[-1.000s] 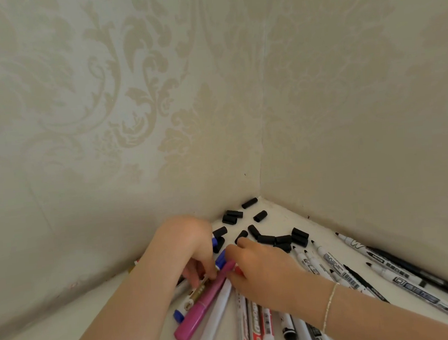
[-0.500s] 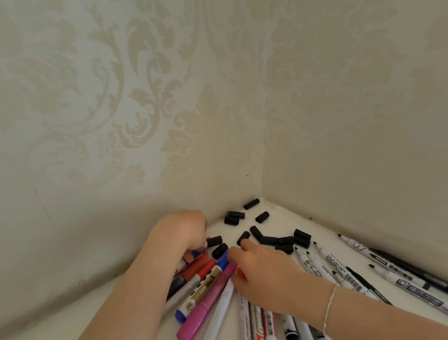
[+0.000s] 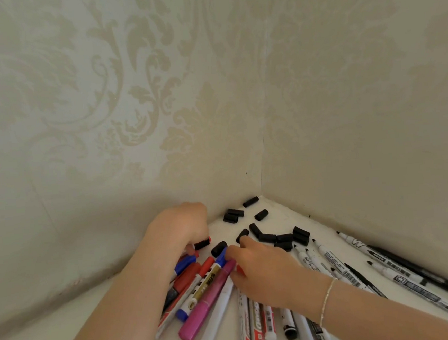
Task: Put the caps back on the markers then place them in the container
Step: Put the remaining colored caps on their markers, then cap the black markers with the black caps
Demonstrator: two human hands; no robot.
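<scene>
Low in the frame, where two patterned cream walls (image 3: 132, 110) meet a white surface (image 3: 282, 213), both hands work among scattered markers and loose caps. At centre-left the left hand (image 3: 180, 227) is curled knuckles-up, its fingertips pinching a black cap (image 3: 202, 244) with a bit of red showing at its end; under its wrist lies a bundle of red and blue markers (image 3: 188, 278). Just right of it the right hand (image 3: 263, 270) lies palm-down across the marker pile, fingers bent — what they hold, if anything, cannot be told. Its fingertips touch the blue-capped end of a gold-labelled marker (image 3: 208, 285), and a loose black cap (image 3: 219, 249) sits just above them. A pink marker (image 3: 204, 303) runs diagonally along that hand's lower-left side. More black caps (image 3: 275, 237) lie scattered above the right hand toward the corner, and uncapped white and black markers (image 3: 386, 267) fan out at lower right. A thin bracelet (image 3: 326, 300) circles the right wrist.
</scene>
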